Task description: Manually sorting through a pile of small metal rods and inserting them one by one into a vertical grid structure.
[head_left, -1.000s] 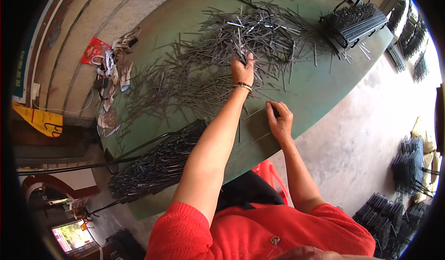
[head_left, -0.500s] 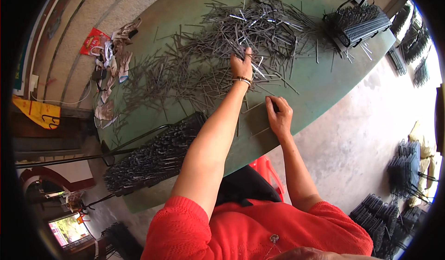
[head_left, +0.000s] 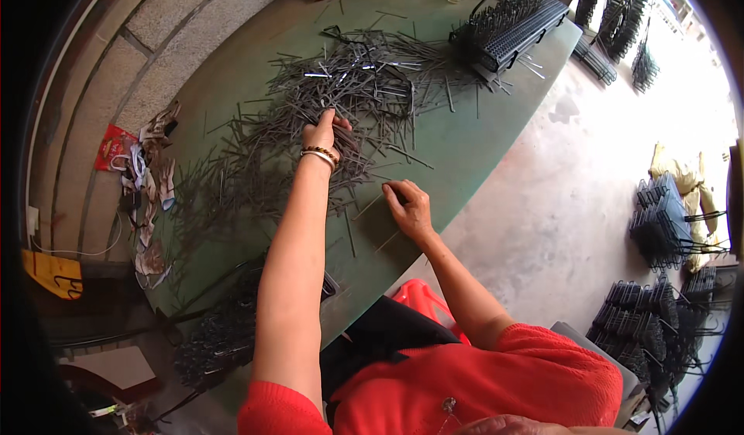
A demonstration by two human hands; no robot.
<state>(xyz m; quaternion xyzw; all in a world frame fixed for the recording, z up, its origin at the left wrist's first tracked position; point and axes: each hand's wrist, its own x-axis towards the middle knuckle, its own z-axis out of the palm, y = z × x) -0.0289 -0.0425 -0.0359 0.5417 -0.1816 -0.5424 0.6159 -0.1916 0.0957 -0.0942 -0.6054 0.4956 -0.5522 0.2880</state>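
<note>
A tangled heap of thin dark metal rods (head_left: 353, 70) spreads over the green table (head_left: 225, 63). My left hand (head_left: 322, 136), with a beaded bracelet at the wrist, reaches into the near side of the heap. Its fingers are closed around several rods, partly hidden by the hand. Closer to the table's right edge, my right hand (head_left: 410, 208) is curled with thumb and forefinger together. A thin metal rod (head_left: 367, 208) runs out from its fingertips toward the left. Other single rods lie on the table beside it.
A black wire rack (head_left: 523, 32) filled with dark rods stands at the table's far right. Another dark bundle (head_left: 221, 342) sits near left, beside my left arm. Work gloves (head_left: 167, 183) lie along the left edge. Stacked wire racks (head_left: 659, 229) stand on the floor at right.
The view has turned and shifted, so the table and heap appear further left and lower. My left hand stays in the rods; my right hand keeps its curled shape near the table edge.
</note>
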